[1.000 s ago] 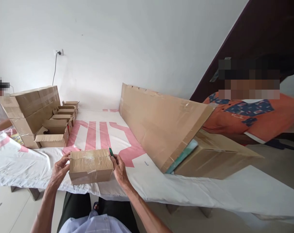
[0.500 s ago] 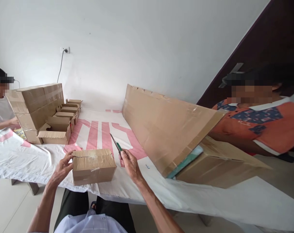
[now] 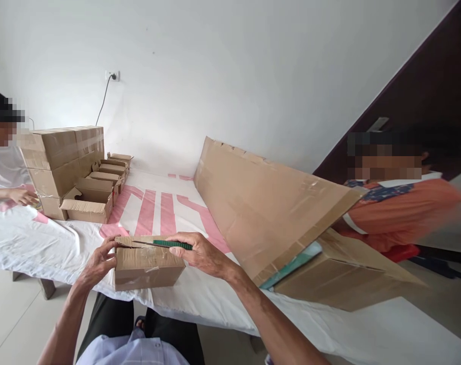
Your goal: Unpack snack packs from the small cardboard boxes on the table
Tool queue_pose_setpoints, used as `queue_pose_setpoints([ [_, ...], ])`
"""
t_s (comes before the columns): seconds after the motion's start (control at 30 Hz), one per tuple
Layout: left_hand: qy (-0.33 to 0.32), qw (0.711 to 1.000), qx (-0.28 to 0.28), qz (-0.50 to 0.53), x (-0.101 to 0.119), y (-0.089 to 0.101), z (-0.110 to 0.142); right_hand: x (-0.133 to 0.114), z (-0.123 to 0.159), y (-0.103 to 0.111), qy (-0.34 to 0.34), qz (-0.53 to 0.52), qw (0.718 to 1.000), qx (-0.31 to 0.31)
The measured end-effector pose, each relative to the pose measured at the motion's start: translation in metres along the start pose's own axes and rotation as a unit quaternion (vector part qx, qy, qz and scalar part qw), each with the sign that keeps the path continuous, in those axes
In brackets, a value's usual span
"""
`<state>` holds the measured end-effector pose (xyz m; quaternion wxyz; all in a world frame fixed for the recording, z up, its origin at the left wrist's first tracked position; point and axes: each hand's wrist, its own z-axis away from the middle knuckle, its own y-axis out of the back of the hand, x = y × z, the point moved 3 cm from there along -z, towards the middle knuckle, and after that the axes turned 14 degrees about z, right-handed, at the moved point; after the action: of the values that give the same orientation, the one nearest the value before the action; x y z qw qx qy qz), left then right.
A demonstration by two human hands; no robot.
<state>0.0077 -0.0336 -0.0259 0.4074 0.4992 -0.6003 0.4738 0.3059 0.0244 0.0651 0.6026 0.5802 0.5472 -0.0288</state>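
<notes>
Green-handled knife [image 3: 165, 244] is clamped in the right hand [image 3: 203, 255], blade along the seam of the carton [image 3: 150, 262] at twelve o'clock from the person [image 3: 129, 351]; the left hand [image 3: 99, 261] holds its nine-o'clock end. Seam seems partly parted, flaps not yet raised.

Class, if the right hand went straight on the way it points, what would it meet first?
Probably the left hand, at the left end of the box. The right hand points its knife that way. Depth is unclear; the knife may already touch the box.

green-handled knife [image 3: 162, 244] over taped carton [image 3: 150, 271]
</notes>
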Motion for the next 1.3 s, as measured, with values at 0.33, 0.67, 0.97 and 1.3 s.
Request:
queue_pose_setpoints([
  [0.33, -0.023, 0.999, -0.035, -0.011, -0.014, 0.010, -0.001, -0.025, -0.021, 0.004, 0.000, 0.163, 0.981, -0.106],
  [0.67, -0.009, 1.000, -0.023, -0.007, -0.006, 0.003, -0.001, -0.046, -0.039, 0.004, -0.028, 0.323, 0.934, -0.153],
  [0.97, -0.020, 0.999, -0.032, -0.024, -0.012, 0.008, -0.002, -0.070, -0.058, -0.004, -0.031, 0.423, 0.883, -0.200],
  [1.3, -0.008, 1.000, -0.013, -0.018, -0.019, 0.013, -0.005, -0.062, -0.063, 0.007, -0.041, 0.479, 0.851, -0.211],
])
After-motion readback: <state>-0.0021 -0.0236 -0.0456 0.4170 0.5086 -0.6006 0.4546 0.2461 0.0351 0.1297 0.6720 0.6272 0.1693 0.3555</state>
